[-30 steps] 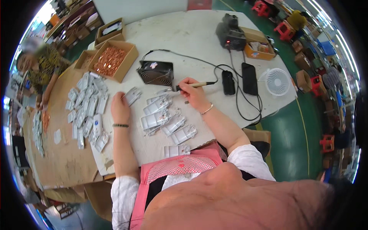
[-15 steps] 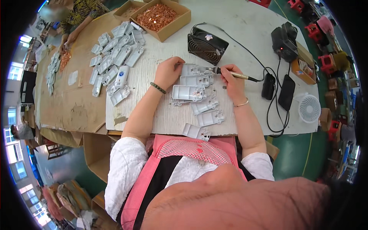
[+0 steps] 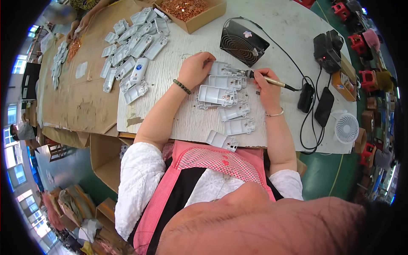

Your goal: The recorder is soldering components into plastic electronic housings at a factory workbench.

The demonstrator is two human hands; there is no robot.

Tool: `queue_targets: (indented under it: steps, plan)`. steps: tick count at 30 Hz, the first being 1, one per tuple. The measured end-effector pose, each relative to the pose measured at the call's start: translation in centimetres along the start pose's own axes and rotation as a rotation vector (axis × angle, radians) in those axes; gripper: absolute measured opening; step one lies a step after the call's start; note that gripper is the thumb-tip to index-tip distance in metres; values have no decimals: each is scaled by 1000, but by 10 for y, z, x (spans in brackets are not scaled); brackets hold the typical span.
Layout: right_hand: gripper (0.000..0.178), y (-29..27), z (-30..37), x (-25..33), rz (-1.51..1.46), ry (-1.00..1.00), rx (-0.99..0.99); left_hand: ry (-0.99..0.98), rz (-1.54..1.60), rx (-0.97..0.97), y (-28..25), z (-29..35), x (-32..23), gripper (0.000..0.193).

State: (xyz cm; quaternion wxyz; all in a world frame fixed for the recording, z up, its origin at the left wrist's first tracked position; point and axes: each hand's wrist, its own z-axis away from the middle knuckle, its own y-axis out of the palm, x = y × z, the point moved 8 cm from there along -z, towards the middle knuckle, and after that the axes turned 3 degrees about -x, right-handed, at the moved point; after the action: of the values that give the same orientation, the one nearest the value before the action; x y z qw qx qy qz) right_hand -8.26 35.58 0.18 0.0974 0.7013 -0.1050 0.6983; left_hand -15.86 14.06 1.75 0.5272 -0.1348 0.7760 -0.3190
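My right hand (image 3: 267, 85) is closed round the handle of a soldering iron (image 3: 277, 82), whose tip points left at the metal contacts on the end of a light grey plastic casing (image 3: 218, 68). At that casing's other end, my left hand (image 3: 197, 69) pinches its edge, the fingertips partly hidden. More open casings lie in a column toward me: one with coppery contacts (image 3: 216, 95), another below it (image 3: 234, 111), and one by the table's near edge (image 3: 222, 140). A black fan (image 3: 243, 43) with a wire grille stands just beyond my right hand.
Many grey casings (image 3: 131, 49) are heaped on the left. A cardboard box (image 3: 203, 23) of coppery parts stands behind. On the right are a black power unit (image 3: 327, 51), dark adapters with looping cables (image 3: 324, 106), and a white fan (image 3: 346, 128). Another person's arm (image 3: 91, 15) shows far left.
The whole view has shifted slightly, with the table's far side sliding upward. Both hands keep their hold, and the iron stays at the same casing.
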Motion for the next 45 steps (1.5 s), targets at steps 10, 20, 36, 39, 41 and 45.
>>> queue_targets:
  steps: [10, 20, 36, 39, 41, 45]
  plan:
    - [13, -10, -3, -11, -300, 53, -43, 43, -7, -15, 0, 1, -4, 12]
    - [13, -4, -1, -6, -144, 8, 27, 130, 33, -65, 2, -3, -9, 12]
    - [14, -2, 0, -3, -33, -38, 44, 120, 54, -78, 1, -3, -11, 10]
    - [14, -2, 1, -3, -31, -34, 45, 118, 57, -80, 2, -3, -11, 10]
    - [14, -2, 1, -4, -35, -28, 43, 130, 59, -83, 2, -3, -11, 10]
    - [13, -2, 1, -4, -48, -23, 34, 127, 52, -79, 2, -4, -11, 10]
